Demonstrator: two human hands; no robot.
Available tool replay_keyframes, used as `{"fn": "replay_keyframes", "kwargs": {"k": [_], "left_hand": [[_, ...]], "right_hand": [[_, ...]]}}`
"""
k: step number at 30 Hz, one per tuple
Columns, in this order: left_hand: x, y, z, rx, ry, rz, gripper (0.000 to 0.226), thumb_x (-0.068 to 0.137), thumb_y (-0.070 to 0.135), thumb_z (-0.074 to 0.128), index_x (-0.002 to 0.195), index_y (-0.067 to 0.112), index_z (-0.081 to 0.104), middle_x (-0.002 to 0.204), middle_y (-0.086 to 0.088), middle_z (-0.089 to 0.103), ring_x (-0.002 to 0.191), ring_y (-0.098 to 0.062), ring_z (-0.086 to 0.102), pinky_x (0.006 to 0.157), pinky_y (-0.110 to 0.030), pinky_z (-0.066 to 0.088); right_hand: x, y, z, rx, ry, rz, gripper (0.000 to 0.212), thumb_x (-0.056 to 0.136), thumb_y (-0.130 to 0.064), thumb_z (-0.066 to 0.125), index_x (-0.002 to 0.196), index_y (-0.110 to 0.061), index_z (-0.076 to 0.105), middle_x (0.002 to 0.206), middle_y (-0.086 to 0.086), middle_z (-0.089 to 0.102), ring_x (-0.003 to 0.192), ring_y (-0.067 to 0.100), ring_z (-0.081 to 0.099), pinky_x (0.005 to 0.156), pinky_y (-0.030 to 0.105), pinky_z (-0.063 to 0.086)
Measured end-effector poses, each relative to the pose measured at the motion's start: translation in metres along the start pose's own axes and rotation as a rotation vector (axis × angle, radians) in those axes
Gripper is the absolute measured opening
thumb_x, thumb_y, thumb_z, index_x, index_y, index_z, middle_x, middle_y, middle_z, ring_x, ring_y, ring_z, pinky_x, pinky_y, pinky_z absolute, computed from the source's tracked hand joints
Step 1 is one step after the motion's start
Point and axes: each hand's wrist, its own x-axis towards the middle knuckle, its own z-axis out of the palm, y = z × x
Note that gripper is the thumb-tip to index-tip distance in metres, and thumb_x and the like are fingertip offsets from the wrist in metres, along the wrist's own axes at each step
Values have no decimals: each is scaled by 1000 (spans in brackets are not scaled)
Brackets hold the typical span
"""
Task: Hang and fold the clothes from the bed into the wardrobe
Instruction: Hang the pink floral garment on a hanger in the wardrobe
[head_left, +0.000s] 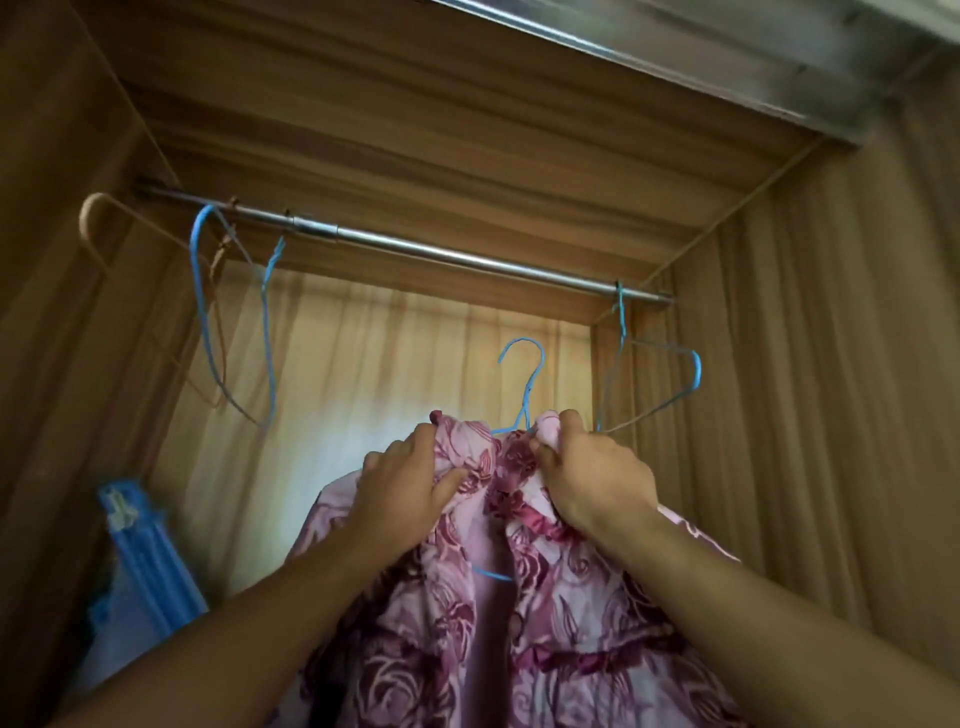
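Nearest the camera, two bare forearms reach up into the wardrobe and both hands grip a pink cotton garment printed with dark red roses (545, 597), which hangs open down the front. The left hand (402, 483) curls its fingers over the garment's left shoulder with the thumb pressed into the cloth. The right hand (592, 478) pinches a bunched fold of the pale collar at the right shoulder. Between the hands rises the hook of a thin blue wire hanger (527, 374) that carries the garment; the hook stands free in the air below the rail, touching nothing. At the lower left, beside the left forearm, a blue ribbed plastic object (145, 545) leans against the side wall. To the right of the right hand, another blue wire hanger (670, 395) hangs empty from the far right end of the rail. Higher up, the round silver metal rail (441, 254) crosses the wardrobe, bare along its middle. At its left end hang a bent blue wire hanger (200, 312) and a tan wire hanger (98, 228), both empty. Behind everything is the wardrobe's light wood-grain back panel (389, 353).
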Motion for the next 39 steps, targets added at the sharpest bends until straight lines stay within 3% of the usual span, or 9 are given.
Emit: {"fn": "replay_keyframes", "kwargs": {"k": [7,10,17,20,24,29,35,39], "left_hand": [[69,17,-7,20,4,-21,43,98,50,48,122,15,41,122,-7,60,115,-32,54,93,-44,38],[97,37,-4,0,-43,-111,46,99,49,48,129,16,40,131,-7,55,125,-30,48,99,-47,35],[141,72,13,-231,-97,-222,51,100,40,50,140,13,34,147,-9,41,138,-32,34,109,-54,33],[161,87,17,-339,-91,-242,50,101,30,51,141,6,32,151,-17,33,140,-38,29,113,-49,30],[178,104,22,-407,-75,-334,46,101,28,49,142,13,34,149,-18,27,137,-39,30,112,-46,30],[181,106,41,-656,-82,-370,35,95,17,56,129,11,49,130,-14,60,118,-35,58,103,-42,45],[170,108,55,-712,-113,-361,24,95,9,52,120,9,54,117,-12,65,106,-31,62,93,-37,51],[177,116,50,-787,-71,-316,22,94,6,49,115,7,57,114,-12,66,105,-31,63,93,-37,53]], "right_hand": [[56,-3,-26,-143,118,-37,30,102,-48,36,115,-22,42,109,12,68,97,37,65,66,39,35],[79,0,-35,-175,144,-6,24,103,-40,36,114,-20,44,112,13,68,102,37,65,69,38,34],[119,16,-50,-278,211,16,27,104,-37,33,115,-16,46,114,15,68,106,37,65,72,39,35],[138,23,-59,-313,249,2,30,104,-36,31,116,-15,48,116,14,69,108,37,65,72,40,35],[161,31,-69,-367,225,28,29,103,-34,35,119,-14,49,123,12,67,115,35,63,77,38,36],[171,41,-63,-426,155,73,33,102,-35,38,126,-17,51,129,7,64,119,31,61,79,37,36],[168,46,-59,-484,-29,140,39,98,-35,44,133,-23,57,137,5,61,124,30,59,92,41,47],[164,58,-68,-489,132,54,39,100,-40,37,125,-24,62,129,5,65,117,30,63,83,37,43]]}}
